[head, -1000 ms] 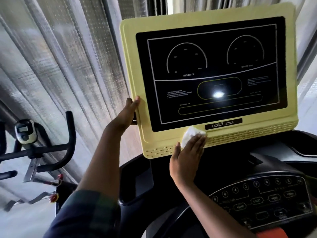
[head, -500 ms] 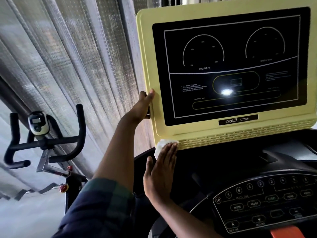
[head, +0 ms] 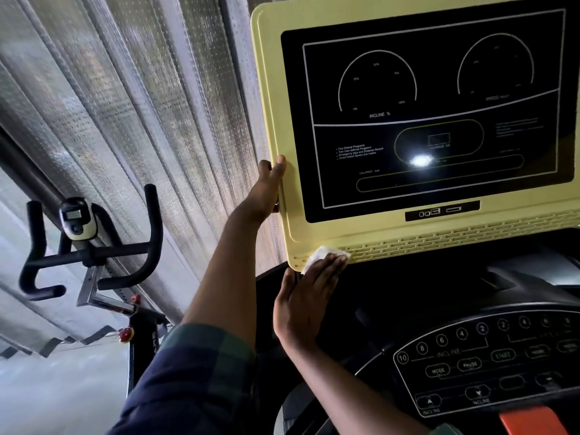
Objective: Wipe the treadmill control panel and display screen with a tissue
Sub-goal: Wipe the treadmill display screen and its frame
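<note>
Straight fingers point(head: 332, 267) of the right hand point(head: 306, 304), held close together, press a white tissue point(head: 318, 254) flat against the bottom left corner of the yellow frame point(head: 270, 89) around the dark screen point(head: 439, 120). The left hand point(head: 266, 189) grips the frame's left edge, thumb in front, fingers curled behind. The button panel point(head: 486, 365) lies below right, an exercise bike point(head: 91, 255) further left

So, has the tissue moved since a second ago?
Yes: the tissue has slid left along the yellow frame's vented bottom edge, away from the black port strip, toward the lower-left corner.
</note>
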`<state>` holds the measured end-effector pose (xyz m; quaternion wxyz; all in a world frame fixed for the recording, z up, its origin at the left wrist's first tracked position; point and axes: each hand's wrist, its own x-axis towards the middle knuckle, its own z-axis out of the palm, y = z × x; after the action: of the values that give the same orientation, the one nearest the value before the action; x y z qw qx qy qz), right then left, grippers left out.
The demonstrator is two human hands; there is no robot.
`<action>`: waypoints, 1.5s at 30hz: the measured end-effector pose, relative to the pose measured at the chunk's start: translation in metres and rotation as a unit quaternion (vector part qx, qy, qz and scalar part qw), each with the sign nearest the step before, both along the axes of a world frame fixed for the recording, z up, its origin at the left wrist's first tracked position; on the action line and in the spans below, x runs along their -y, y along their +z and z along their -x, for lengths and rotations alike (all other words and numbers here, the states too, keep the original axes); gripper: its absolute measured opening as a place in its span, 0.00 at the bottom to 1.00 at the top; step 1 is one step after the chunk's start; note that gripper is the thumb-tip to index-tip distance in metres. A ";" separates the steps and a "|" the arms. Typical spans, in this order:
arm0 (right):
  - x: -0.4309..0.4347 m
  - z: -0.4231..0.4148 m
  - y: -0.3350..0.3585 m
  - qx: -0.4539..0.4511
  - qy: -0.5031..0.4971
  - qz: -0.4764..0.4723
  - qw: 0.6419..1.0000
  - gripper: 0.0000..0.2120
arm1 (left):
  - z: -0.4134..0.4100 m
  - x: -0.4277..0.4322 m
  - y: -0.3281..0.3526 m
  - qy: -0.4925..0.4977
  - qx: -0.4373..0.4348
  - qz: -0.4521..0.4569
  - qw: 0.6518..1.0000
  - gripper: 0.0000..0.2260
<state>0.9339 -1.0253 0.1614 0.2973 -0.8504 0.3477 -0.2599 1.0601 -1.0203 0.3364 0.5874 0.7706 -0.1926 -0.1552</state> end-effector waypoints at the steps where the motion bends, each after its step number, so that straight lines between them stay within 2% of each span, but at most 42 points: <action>1: -0.002 0.000 0.002 0.007 0.003 0.000 1.000 0.37 | 0.002 0.001 0.000 0.006 -0.002 -0.003 1.000 0.23; 5: -0.004 0.013 -0.010 0.038 0.115 0.083 0.989 0.36 | 0.013 0.000 -0.010 0.010 -0.031 0.007 0.999 0.21; 7: 0.010 0.007 -0.010 0.039 0.063 0.046 0.996 0.36 | 0.018 -0.003 -0.019 0.009 -0.048 0.001 0.999 0.25; 9: 0.013 0.005 -0.001 0.049 0.031 0.004 0.998 0.36 | 0.021 -0.004 -0.028 0.009 -0.062 -0.015 0.998 0.34; 11: 0.006 0.013 -0.002 0.065 0.110 0.060 0.990 0.36 | 0.024 -0.004 -0.033 0.010 -0.065 -0.023 0.998 0.38; 13: 0.010 0.019 -0.007 0.057 0.152 0.100 0.982 0.35 | 0.026 -0.004 -0.034 0.011 -0.064 -0.020 0.998 0.36; 16: 0.035 0.008 -0.003 0.069 0.015 -0.007 0.997 0.36 | 0.028 -0.002 -0.036 0.014 -0.065 -0.008 0.998 0.34; 18: 0.038 0.005 0.005 0.076 0.003 -0.044 0.996 0.38 | 0.030 -0.001 -0.036 0.022 -0.064 -0.002 0.998 0.35; 21: 0.049 0.009 0.007 0.095 0.051 -0.022 0.994 0.38 | 0.032 0.001 -0.051 0.051 -0.061 0.001 0.997 0.44; 24: 0.094 -0.002 0.024 0.137 -0.075 -0.095 0.983 0.39 | 0.038 0.004 -0.086 0.124 -0.089 0.016 0.988 0.51; 26: 0.103 -0.003 0.034 0.153 -0.092 -0.142 0.974 0.40 | 0.056 0.012 -0.091 0.172 -0.083 0.022 0.981 0.46; 28: 0.100 0.004 0.029 0.170 -0.029 -0.125 0.977 0.40 | 0.070 0.021 -0.095 0.224 -0.045 0.034 0.973 0.38; 30: 0.111 0.009 0.023 0.180 0.001 -0.119 0.976 0.41 | 0.079 0.027 -0.098 0.262 -0.013 0.049 0.964 0.35; 32: 0.144 0.004 0.028 0.186 -0.066 -0.157 0.968 0.41 | 0.084 0.031 -0.099 0.291 0.002 0.063 0.955 0.32; 34: 0.166 0.003 0.038 0.193 -0.125 -0.182 0.956 0.42 | 0.086 0.035 -0.099 0.313 0.005 0.069 0.947 0.32; 37: 0.158 0.016 0.033 0.201 -0.026 -0.166 0.965 0.42 | 0.084 0.041 -0.104 0.345 0.030 0.053 0.936 0.37; 39: 0.171 0.023 0.027 0.217 0.001 -0.163 0.962 0.42 | 0.085 0.045 -0.104 0.364 0.028 0.050 0.930 0.40; 41: 0.211 0.017 0.031 0.212 -0.074 -0.178 0.958 0.43 | 0.085 0.047 -0.106 0.383 0.026 0.048 0.922 0.45; 43: 0.238 0.017 0.040 0.188 -0.131 -0.202 0.952 0.43 | 0.091 0.052 -0.109 0.421 0.031 0.046 0.905 0.40; 45: 0.235 0.023 0.039 0.177 -0.089 -0.191 0.961 0.44 | 0.098 0.059 -0.109 0.465 0.026 0.053 0.883 0.31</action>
<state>0.9113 -1.2603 0.2005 0.4867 -0.6836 0.4072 -0.3606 0.9621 -1.0789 0.2273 0.6265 0.7435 0.1645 0.1664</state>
